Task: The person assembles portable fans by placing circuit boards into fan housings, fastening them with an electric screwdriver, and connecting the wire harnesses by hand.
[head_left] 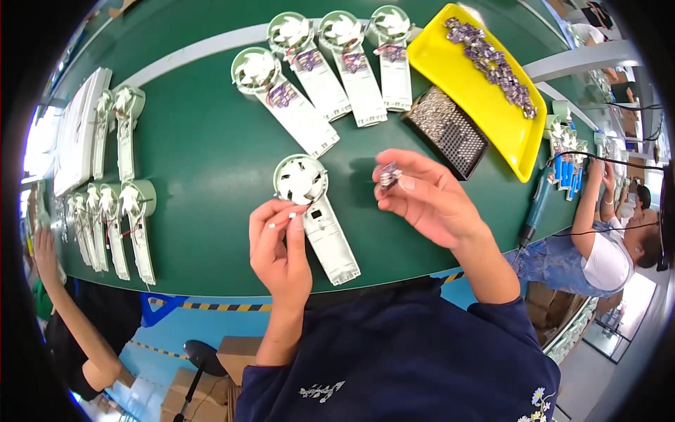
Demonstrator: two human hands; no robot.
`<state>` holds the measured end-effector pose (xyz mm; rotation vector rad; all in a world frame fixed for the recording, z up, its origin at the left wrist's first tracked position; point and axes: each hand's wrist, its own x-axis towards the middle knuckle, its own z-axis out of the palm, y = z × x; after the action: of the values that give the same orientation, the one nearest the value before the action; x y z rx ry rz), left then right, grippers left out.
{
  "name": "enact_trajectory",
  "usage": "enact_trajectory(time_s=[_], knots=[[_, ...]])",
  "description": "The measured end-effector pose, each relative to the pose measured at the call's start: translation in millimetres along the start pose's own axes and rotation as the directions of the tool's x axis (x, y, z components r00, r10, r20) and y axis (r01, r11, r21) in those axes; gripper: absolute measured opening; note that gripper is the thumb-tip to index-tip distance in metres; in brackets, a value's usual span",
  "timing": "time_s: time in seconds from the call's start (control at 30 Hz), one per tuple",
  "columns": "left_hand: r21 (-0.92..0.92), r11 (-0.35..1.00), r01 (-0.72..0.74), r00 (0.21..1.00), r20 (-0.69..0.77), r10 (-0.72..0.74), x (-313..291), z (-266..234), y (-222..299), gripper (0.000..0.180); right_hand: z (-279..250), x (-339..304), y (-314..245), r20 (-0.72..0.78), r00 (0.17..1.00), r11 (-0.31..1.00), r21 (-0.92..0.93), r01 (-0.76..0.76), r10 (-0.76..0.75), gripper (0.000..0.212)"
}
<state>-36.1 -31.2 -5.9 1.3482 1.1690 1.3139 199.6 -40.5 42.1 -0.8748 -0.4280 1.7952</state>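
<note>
A pale green handheld-fan housing (330, 243) with a white fan wheel lies in front of me, its handle slanting toward the table's near edge. My left hand (283, 260) is closed in a pinch on the fan's thin red wire (283, 222), beside the fan head; a small white connector shows at the fingers. To the right of the housing, my right hand (439, 204) grips a small purple circuit board (388, 176) between thumb and fingers, raised above the table.
Several fan housings (292, 116) with boards lie at the back; more (137, 232) stand at left. A yellow tray (478, 105) holds purple boards, beside a black screw box (457, 144). An electric screwdriver (538, 204) is at right. Co-workers' arms (587, 200) show at both sides.
</note>
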Motion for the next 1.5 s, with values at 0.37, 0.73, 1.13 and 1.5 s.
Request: enact_trajectory(time_s=[0.37, 0.73, 1.13, 1.5], knots=[[0.069, 0.998, -0.003, 1.000, -0.018, 0.004, 5.8, -2.7, -2.0, 0.011, 25.2, -10.7, 18.5, 0.020, 1.000, 0.937, 0.348, -0.029, 0.024, 0.052], [-0.048, 0.998, 0.038, 0.997, -0.066, -0.041, -1.7, -2.0, -1.6, 0.011, 35.4, 7.0, 25.6, 0.175, 0.896, 0.390, -0.854, 0.345, -0.409, 0.060], [-0.007, 1.000, 0.022, 0.996, -0.082, -0.023, -1.7, -1.3, -4.8, 0.011, 45.2, 28.1, 34.1, 0.478, 0.844, -0.149, -0.878, 0.454, -0.242, 0.041], [0.088, 0.995, -0.048, 0.998, 0.052, 0.044, -2.3, -12.8, -0.6, 0.009, 43.9, 27.7, 35.4, 0.496, 0.836, -0.148, -0.868, 0.473, -0.234, 0.043]])
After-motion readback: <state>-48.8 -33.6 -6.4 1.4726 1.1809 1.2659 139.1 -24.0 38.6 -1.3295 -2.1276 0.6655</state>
